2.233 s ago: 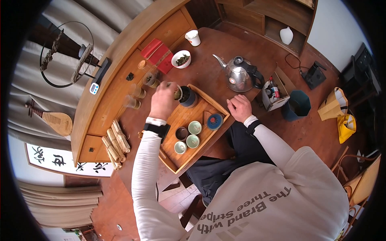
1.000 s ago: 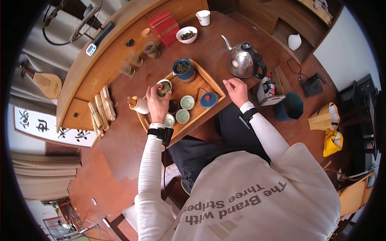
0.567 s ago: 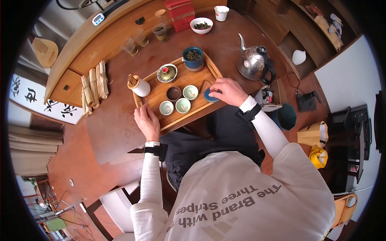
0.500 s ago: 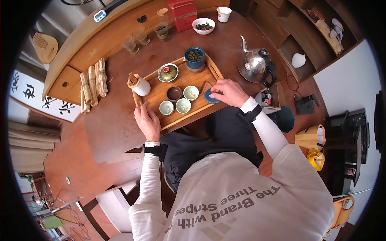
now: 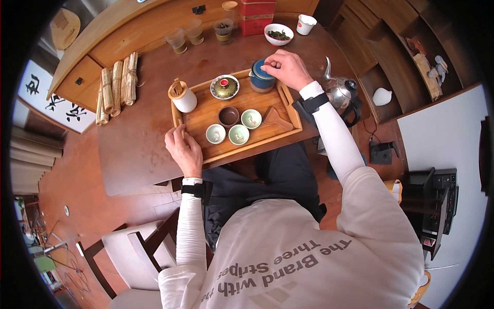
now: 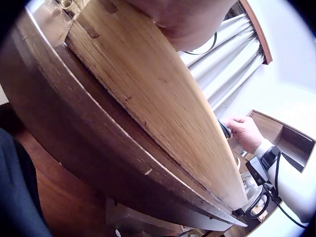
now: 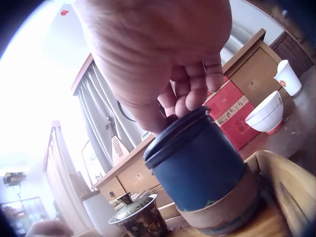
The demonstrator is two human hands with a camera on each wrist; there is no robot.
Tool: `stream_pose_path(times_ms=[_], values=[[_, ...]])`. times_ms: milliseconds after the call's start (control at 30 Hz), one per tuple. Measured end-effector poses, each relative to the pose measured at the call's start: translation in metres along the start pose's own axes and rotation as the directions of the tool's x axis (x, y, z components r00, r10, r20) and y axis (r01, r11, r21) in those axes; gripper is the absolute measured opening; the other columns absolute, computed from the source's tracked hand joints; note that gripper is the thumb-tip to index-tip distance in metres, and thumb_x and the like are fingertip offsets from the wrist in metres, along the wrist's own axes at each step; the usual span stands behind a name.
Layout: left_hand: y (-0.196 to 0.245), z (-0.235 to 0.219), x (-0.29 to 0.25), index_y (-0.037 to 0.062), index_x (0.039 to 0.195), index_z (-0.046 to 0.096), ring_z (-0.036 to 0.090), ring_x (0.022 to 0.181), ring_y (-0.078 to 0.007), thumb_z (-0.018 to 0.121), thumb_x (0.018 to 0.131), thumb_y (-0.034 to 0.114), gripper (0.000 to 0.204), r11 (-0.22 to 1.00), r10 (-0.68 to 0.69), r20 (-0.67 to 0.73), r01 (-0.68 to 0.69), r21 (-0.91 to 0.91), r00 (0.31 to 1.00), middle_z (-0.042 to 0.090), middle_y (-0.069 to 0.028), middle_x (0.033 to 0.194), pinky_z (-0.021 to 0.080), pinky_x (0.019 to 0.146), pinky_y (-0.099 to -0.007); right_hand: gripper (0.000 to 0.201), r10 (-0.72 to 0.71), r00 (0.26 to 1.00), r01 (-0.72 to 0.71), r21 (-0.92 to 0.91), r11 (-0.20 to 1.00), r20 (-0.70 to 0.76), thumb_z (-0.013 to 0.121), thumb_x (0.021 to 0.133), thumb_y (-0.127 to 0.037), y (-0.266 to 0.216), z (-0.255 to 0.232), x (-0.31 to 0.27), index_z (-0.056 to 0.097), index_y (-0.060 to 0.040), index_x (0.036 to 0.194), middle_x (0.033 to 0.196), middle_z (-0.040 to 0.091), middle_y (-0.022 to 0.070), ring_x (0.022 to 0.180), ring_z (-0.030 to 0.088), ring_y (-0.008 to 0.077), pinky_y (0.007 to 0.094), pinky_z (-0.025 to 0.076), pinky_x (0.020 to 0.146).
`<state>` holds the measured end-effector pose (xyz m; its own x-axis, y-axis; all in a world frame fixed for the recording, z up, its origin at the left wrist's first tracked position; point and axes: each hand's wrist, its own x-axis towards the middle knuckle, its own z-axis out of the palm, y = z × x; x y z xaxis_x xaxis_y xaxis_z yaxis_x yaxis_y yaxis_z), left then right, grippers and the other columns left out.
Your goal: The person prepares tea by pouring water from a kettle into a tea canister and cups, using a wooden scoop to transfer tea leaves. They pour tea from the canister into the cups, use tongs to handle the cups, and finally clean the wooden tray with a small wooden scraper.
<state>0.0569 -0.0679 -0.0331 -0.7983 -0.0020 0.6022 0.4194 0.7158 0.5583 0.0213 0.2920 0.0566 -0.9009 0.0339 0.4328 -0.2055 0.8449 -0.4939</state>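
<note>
My right hand [image 5: 291, 70] pinches the knob of a blue lid [image 7: 180, 132] on top of a blue pot [image 5: 262, 82] with an unglazed tan base. In the right wrist view the lid lies across the pot's mouth. My left hand [image 5: 184, 150] rests at the left front corner of the wooden tray [image 5: 206, 103], its fingers loosely bent over the rim. A lidded patterned gaiwan [image 5: 225, 88] with a red knob stands left of the pot. Nearer the front are a brown cup [image 5: 228, 117] and several pale green cups [image 5: 239, 135]. Right of them lies a flat brown wooden piece [image 5: 278, 118].
A white canister [image 5: 182, 98] with wooden tools overlaps the tray's left end. Beyond the right end stands a steel kettle [image 5: 339, 95]. At the back are a bowl of leaves [image 5: 278, 35], a white cup [image 5: 306, 24], a red box [image 5: 257, 17] and several clear cups [image 5: 194, 32].
My left hand set the gaiwan's lid on and drew back to the tray's corner. My right hand took the blue lid from the tray and carried it up to the blue pot.
</note>
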Motion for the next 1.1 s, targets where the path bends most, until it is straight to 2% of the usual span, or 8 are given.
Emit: stream_pose_path(times_ms=[300, 400, 500, 600, 667, 733, 800, 1100], values=[[0.0, 0.001, 0.001, 0.0056, 0.112, 0.065, 0.057, 0.107, -0.0358, 0.059, 0.088, -0.003, 0.026, 1.0, -0.02, 0.011, 0.02, 0.001, 1.0, 0.061, -0.0152, 0.112, 0.044, 0.093, -0.0469, 0.029, 0.1, 0.995, -0.101, 0.069, 0.993, 0.019, 0.083, 0.082, -0.031, 0.005, 0.006, 0.001, 0.078, -0.0068, 0.096, 0.085, 0.069, 0.0069, 0.077, 0.067, 0.0218, 0.0353, 0.054, 0.073], [-0.001, 0.0, 0.0, 0.0056, 0.112, 0.065, 0.057, 0.108, -0.0357, 0.059, 0.088, -0.002, 0.026, 1.0, -0.027, 0.016, 0.027, -0.003, 1.0, 0.061, -0.0153, 0.113, 0.044, 0.093, -0.0468, 0.024, 0.04, 0.999, -0.04, 0.092, 0.995, 0.01, 0.083, 0.084, -0.022, 0.0, -0.002, -0.002, 0.077, -0.0029, 0.097, 0.08, 0.066, 0.0043, 0.068, 0.058, 0.0128, 0.0296, 0.051, 0.066], [-0.002, -0.001, -0.001, 0.0057, 0.112, 0.065, 0.057, 0.109, -0.0354, 0.06, 0.088, -0.002, 0.025, 0.999, -0.034, 0.024, 0.034, -0.011, 0.999, 0.061, -0.015, 0.114, 0.044, 0.094, -0.0467, 0.023, 0.038, 0.991, -0.032, 0.049, 0.998, -0.126, 0.084, 0.084, -0.025, -0.007, -0.018, -0.024, 0.076, -0.0032, 0.088, 0.076, 0.065, 0.0043, 0.066, 0.058, 0.0139, 0.0314, 0.05, 0.063], [-0.003, 0.0, 0.0, 0.0055, 0.111, 0.065, 0.057, 0.11, -0.0351, 0.061, 0.088, -0.001, 0.024, 1.0, -0.027, 0.032, 0.027, -0.003, 0.999, 0.061, -0.0146, 0.114, 0.044, 0.094, -0.0464, 0.021, -0.028, 0.997, 0.032, -0.043, 0.999, 0.077, 0.082, 0.084, -0.023, -0.009, -0.013, -0.07, 0.073, -0.0044, 0.08, 0.076, 0.068, 0.0092, 0.065, 0.066, 0.0247, 0.0364, 0.051, 0.06], [-0.003, 0.001, 0.0, 0.0054, 0.11, 0.065, 0.057, 0.11, -0.0349, 0.061, 0.088, -0.001, 0.024, 1.0, -0.018, 0.047, 0.018, 0.006, 0.999, 0.062, -0.0145, 0.113, 0.044, 0.095, -0.0463, 0.019, 0.038, 0.938, 0.037, -0.208, 0.977, 0.345, 0.08, 0.083, -0.025, -0.017, -0.012, -0.098, 0.073, -0.0065, 0.082, 0.076, 0.071, 0.0111, 0.07, 0.07, 0.0305, 0.0407, 0.054, 0.063], [-0.002, 0.0, 0.0, 0.0052, 0.109, 0.066, 0.057, 0.11, -0.0346, 0.061, 0.088, -0.001, 0.022, 0.999, -0.029, 0.04, 0.028, 0.023, 0.999, 0.062, -0.0142, 0.113, 0.044, 0.095, -0.0462, 0.02, 0.038, 0.897, 0.091, -0.269, 0.959, 0.44, 0.08, 0.081, -0.026, -0.022, -0.01, -0.116, 0.072, -0.0083, 0.087, 0.075, 0.072, 0.0085, 0.074, 0.07, 0.0323, 0.0437, 0.055, 0.065], [-0.001, 0.0, 0.0, 0.0053, 0.108, 0.066, 0.057, 0.109, -0.0345, 0.062, 0.088, 0.0, 0.021, 0.999, -0.034, 0.04, 0.034, 0.023, 0.999, 0.062, -0.014, 0.112, 0.044, 0.094, -0.0461, 0.023, 0.089, 0.84, 0.088, -0.296, 0.951, 0.535, 0.077, 0.083, -0.027, -0.024, -0.012, -0.119, 0.073, -0.0077, 0.095, 0.089, 0.072, 0.0151, 0.087, 0.071, 0.0356, 0.0469, 0.056, 0.074], [-0.003, 0.002, -0.001, 0.0057, 0.102, 0.067, 0.057, 0.104, -0.0335, 0.064, 0.087, 0.001, 0.016, 0.999, -0.032, 0.009, 0.032, 0.014, 0.999, 0.062, -0.0121, 0.108, 0.044, 0.093, -0.0453, 0.02, 0.017, 0.85, 0.167, -0.3, 0.939, 0.526, 0.073, 0.081, -0.019, -0.02, -0.01, -0.117, 0.069, -0.0064, 0.096, 0.095, 0.07, 0.0143, 0.092, 0.07, 0.036, 0.0473, 0.056, 0.078]])
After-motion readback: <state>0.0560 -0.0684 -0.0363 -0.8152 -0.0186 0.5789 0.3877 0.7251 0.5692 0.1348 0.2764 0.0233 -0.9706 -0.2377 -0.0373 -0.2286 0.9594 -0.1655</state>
